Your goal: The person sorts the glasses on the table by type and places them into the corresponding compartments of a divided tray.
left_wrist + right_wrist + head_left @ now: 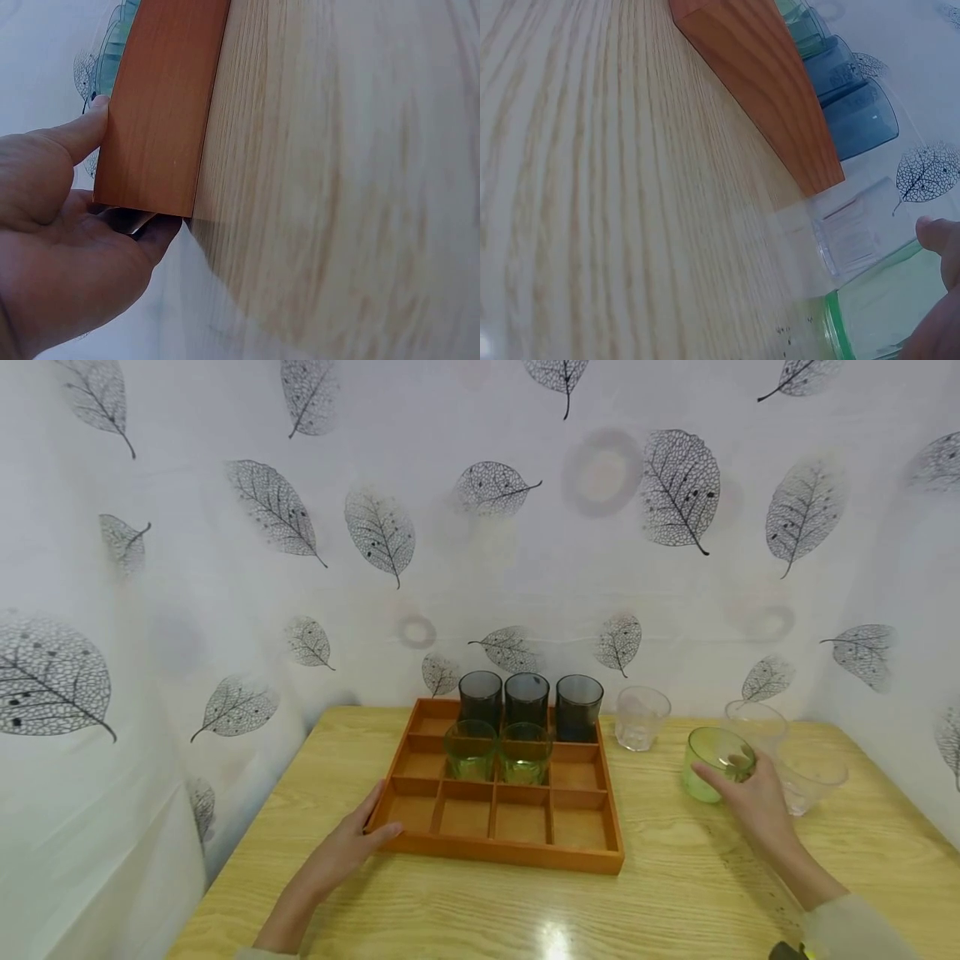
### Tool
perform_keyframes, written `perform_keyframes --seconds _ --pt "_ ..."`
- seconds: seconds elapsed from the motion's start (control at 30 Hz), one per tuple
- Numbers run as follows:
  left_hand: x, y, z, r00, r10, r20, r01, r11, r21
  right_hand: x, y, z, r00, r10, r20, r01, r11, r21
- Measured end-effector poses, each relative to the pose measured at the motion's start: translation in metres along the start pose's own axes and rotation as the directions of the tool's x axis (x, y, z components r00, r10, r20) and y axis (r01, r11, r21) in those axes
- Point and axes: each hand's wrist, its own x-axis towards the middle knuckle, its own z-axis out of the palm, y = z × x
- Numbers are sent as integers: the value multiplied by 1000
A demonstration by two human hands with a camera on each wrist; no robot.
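Observation:
My right hand (761, 806) grips a green glass (701, 781) above the table, right of a wooden compartment tray (495, 850). The right wrist view shows the thumb at the rim of this glass (889, 304); most of the hand is cut off. At the tray's front left corner, my left hand (341, 856) holds the frame, thumb near the top edge and fingers around the side, as the left wrist view confirms. Three dark grey glasses (527, 700) stand in the tray's back row. Two green glasses (472, 758) occupy the middle row's two central compartments.
One clear glass (642, 720) stands just right of the tray. Two more clear glasses, one at the back (753, 717) and one nearer (810, 783), stand beyond my right hand. A leaf-patterned curtain (480, 568) hangs behind the wooden table (450, 910).

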Motion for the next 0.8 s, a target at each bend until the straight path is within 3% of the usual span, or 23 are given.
perform_keyframes --seconds 0.2,0.47,0.8 --pt "0 0 0 1000 1 3 -1 1000 -4 3 -14 10 998 -12 58 12 1000 8" --pt "0 1 0 1000 -5 2 5 1000 3 2 -48 30 990 -64 126 55 996 77" --pt "-1 1 0 1000 6 2 -6 1000 10 4 -85 60 977 -135 165 112 983 142"
